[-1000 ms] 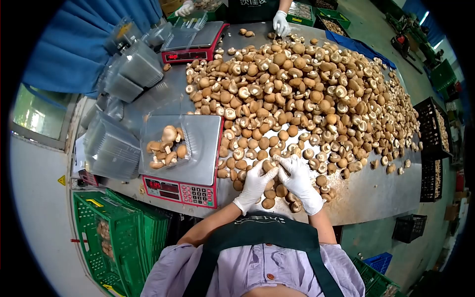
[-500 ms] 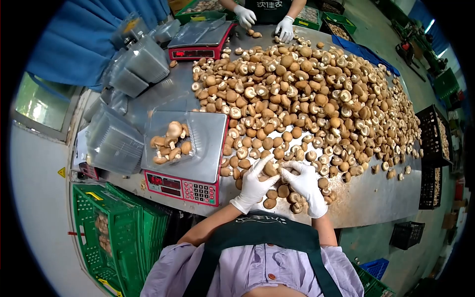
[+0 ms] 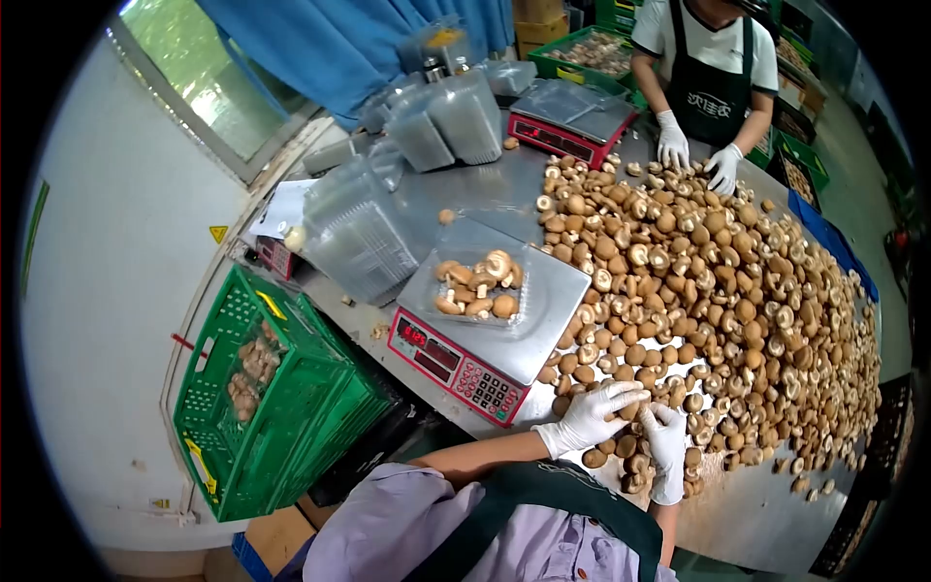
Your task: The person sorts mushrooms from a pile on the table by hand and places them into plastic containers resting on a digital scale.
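My left hand (image 3: 593,419), in a white glove, is closed around a brown mushroom (image 3: 629,410) at the near edge of the pile. From the other side, my gloved right hand (image 3: 665,444) pinches at the same mushroom; its fingertips partly hide the stem. Loose mushrooms lie beneath and around both hands. Left of them, a clear plastic tray (image 3: 525,303) holding several mushrooms rests on a scale (image 3: 465,373) with a red front and a lit display.
A large mushroom pile (image 3: 718,281) covers much of the metal table. Stacked clear trays (image 3: 354,233) stand behind the scale, near a second scale (image 3: 562,136). A green crate (image 3: 223,388) sits at lower left. Across the table, a co-worker's gloved hands (image 3: 722,170) touch the pile.
The view has turned left, so the table and scales appear farther right and more of the wall and co-worker shows. Both my hands stay together at the mushroom.
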Available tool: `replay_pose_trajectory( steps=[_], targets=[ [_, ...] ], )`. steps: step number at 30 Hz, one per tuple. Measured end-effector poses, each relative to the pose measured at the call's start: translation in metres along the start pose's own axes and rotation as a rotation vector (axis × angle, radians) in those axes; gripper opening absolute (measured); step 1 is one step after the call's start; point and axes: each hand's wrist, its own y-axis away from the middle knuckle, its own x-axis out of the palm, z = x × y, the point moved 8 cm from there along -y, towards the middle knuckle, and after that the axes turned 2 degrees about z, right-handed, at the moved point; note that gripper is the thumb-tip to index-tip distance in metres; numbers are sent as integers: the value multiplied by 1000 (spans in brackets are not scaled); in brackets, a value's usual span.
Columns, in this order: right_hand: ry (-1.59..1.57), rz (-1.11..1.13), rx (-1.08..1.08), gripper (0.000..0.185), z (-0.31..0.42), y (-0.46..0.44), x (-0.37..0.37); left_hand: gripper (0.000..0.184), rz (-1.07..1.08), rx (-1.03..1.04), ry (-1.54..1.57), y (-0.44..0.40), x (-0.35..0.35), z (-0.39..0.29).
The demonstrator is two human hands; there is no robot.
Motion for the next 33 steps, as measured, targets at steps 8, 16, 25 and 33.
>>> replay_pose_trajectory(
  steps=[8, 16, 25, 33],
  targets=[
    [-259, -16, 169, 12, -27, 6, 0, 61, -137, -51, 138, -3, -41, 0],
    [-226, -80, 160, 20, -37, 9, -18, 62, -689, -84, -452, -16, -218, -10],
    [-201, -77, 109, 15, -38, 3, -14, 69, -451, -365, -988, -26, -220, 47],
    [-421, -96, 149, 25, -54, 7, -17, 28, -842, -276, -443, 10, -306, 42]
  ],
)
